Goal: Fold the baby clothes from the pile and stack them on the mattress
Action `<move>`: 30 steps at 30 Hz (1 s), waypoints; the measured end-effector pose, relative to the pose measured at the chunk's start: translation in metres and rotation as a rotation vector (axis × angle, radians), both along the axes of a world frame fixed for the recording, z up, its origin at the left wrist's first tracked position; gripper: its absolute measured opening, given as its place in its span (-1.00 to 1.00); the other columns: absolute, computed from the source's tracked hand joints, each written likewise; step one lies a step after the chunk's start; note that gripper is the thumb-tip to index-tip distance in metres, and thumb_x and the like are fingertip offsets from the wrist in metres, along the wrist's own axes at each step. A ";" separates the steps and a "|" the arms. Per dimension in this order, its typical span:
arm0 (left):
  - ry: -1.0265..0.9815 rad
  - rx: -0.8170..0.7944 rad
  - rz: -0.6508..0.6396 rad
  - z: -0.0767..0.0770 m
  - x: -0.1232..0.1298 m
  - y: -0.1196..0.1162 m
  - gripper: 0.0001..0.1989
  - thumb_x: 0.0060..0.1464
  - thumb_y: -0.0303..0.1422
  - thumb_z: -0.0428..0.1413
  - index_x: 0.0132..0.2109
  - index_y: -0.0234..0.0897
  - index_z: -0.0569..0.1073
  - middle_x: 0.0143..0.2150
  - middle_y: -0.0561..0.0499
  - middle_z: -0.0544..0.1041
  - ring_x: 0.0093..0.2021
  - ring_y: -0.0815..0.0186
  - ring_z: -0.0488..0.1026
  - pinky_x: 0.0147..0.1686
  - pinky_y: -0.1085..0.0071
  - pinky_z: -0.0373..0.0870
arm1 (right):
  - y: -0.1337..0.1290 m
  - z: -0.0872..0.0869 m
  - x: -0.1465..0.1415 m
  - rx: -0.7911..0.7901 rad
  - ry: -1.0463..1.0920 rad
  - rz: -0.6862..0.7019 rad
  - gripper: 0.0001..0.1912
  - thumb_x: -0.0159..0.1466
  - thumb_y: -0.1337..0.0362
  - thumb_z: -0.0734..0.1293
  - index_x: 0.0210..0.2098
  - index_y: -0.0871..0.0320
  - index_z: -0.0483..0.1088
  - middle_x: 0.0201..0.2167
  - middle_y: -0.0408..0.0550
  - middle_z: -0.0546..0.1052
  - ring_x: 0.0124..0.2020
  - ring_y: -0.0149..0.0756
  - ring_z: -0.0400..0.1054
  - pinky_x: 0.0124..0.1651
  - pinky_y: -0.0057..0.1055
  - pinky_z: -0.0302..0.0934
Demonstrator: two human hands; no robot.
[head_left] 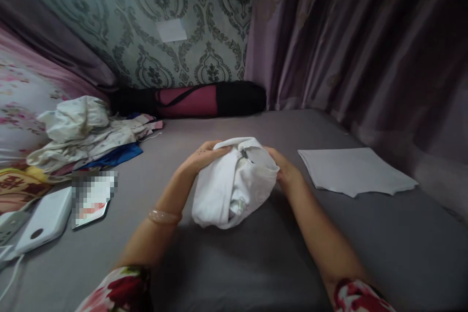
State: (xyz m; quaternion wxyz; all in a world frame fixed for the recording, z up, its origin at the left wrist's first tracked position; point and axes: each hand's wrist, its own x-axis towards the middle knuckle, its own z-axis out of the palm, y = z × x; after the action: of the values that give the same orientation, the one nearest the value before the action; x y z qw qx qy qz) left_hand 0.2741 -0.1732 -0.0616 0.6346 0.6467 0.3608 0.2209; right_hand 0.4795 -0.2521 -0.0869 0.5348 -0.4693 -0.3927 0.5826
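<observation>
A bunched white garment (236, 185) hangs between my two hands over the grey sheet, its folds gathered and an opening at the top right. My left hand (210, 153) grips its upper left edge, thumb on top and the other fingers hidden behind the cloth. On the far side, my right hand (280, 163) is closed on the right edge, most of its fingers out of sight. To the right, a white folded piece of clothing (354, 170) lies flat on the sheet.
At the left are a pile of crumpled clothes (84, 131), a phone (93, 200), a white power bank (46, 219) and a power strip (12, 226) with a cable. A long black and red bag (190, 100) lies along the wall. Curtains (351, 34) hang at the right.
</observation>
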 end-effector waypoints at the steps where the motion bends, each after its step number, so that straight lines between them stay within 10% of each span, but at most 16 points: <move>1: -0.023 -0.030 0.081 -0.006 -0.005 0.004 -0.57 -0.09 -0.07 0.27 -0.12 -0.23 0.53 -0.26 -0.07 0.60 -0.33 0.23 0.52 -0.36 0.38 0.44 | 0.001 0.001 0.004 -0.067 0.063 0.083 -0.61 0.23 -0.01 0.22 -0.44 0.19 0.44 -0.59 -0.10 0.51 -0.48 -0.28 0.45 -0.33 -0.38 0.35; 5: -0.057 -0.142 0.285 -0.018 -0.033 0.020 -0.60 -0.14 -0.07 0.27 -0.22 -0.24 0.51 -0.37 -0.06 0.58 -0.38 0.21 0.52 -0.36 0.34 0.46 | 0.002 -0.005 0.017 -0.243 0.194 0.342 -0.40 0.27 -0.18 0.11 -0.42 0.22 0.45 -0.53 0.00 0.53 -0.46 -0.28 0.46 -0.37 -0.40 0.35; 9: -0.012 -0.178 0.297 -0.030 -0.058 0.026 -0.44 -0.09 0.18 0.08 -0.22 -0.23 0.52 -0.40 -0.13 0.58 -0.30 0.05 0.54 -0.34 0.19 0.47 | -0.001 -0.019 0.012 -0.192 0.039 0.462 -0.64 0.11 0.02 0.43 -0.33 0.23 0.48 -0.40 -0.06 0.57 -0.39 -0.37 0.45 -0.29 -0.47 0.33; 17: 0.442 0.345 0.420 -0.050 -0.069 0.037 -0.43 -0.19 0.06 0.19 -0.16 -0.30 0.49 -0.18 -0.13 0.54 -0.12 0.11 0.45 -0.15 0.28 0.36 | 0.001 -0.021 -0.015 -0.057 -0.172 0.256 -0.74 0.07 0.15 0.46 -0.35 0.18 0.44 -0.43 -0.17 0.48 -0.43 -0.46 0.33 -0.33 -0.51 0.22; 23: 0.621 0.490 -0.097 -0.029 -0.051 0.023 -0.45 -0.14 0.01 0.17 -0.08 -0.30 0.45 -0.23 -0.06 0.52 -0.29 0.26 0.43 -0.34 0.42 0.31 | 0.004 -0.018 -0.020 -0.109 -0.168 0.103 -0.80 0.05 0.19 0.42 -0.36 0.15 0.44 -0.41 -0.15 0.47 -0.43 -0.45 0.28 -0.39 -0.52 0.11; 30: 0.616 0.424 -0.181 -0.022 -0.059 0.023 -0.68 -0.15 -0.26 0.08 -0.19 -0.28 0.47 -0.28 -0.01 0.52 -0.29 0.27 0.42 -0.33 0.44 0.29 | -0.003 0.012 -0.005 -0.108 -0.212 -0.016 -0.77 0.02 0.17 0.40 -0.36 0.16 0.48 -0.52 -0.17 0.44 -0.55 -0.46 0.20 -0.50 -0.50 0.00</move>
State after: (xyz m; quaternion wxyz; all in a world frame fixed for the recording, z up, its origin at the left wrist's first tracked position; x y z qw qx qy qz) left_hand 0.2148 -0.1500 -0.0832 0.3654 0.8289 0.4226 0.0291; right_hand 0.4748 -0.2547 -0.0749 0.4688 -0.5598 -0.4112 0.5457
